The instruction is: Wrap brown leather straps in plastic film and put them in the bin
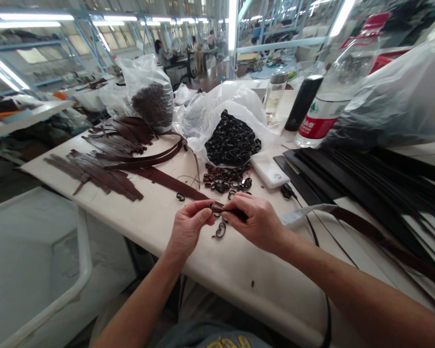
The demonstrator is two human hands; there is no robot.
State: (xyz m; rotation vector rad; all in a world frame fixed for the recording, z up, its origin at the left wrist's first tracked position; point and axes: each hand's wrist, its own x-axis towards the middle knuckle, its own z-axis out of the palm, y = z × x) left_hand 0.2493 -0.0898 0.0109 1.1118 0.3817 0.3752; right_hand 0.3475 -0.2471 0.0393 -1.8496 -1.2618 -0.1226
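Observation:
Just above the table's front part, my two hands meet over a dark brown leather strap. My left hand pinches its narrow end between thumb and fingertips. My right hand is closed round the part beside it, fingers curled over; whether a small loop is also held there I cannot make out. A wide brown strip lies on the table behind my left hand. Small dark leather loops lie in a cluster beyond my hands, and a single curled loop rests just below them.
An open plastic bag of black loops stands behind the cluster. Brown strips lie left; black strips lie right. A white power bank, a large bottle and a black flask stand right. A white bin is lower left.

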